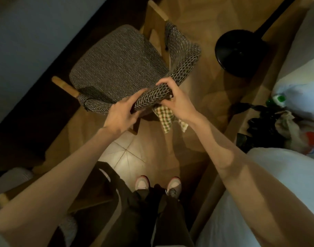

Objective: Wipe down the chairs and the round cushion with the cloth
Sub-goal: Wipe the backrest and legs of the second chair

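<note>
A wooden chair with a dark grey woven seat and a curved woven backrest stands in front of me, seen from above. My left hand grips the backrest from the left. My right hand holds a green-and-white checked cloth against the outer side of the backrest, with the cloth's ends hanging below my wrist. Part of a second chair shows at the lower left. No round cushion can be made out.
A black round lamp base with its pole stands on the wooden floor at upper right. Bags and clutter lie at right beside white bedding. A dark wall edge runs along the left. My feet stand near pale tiles.
</note>
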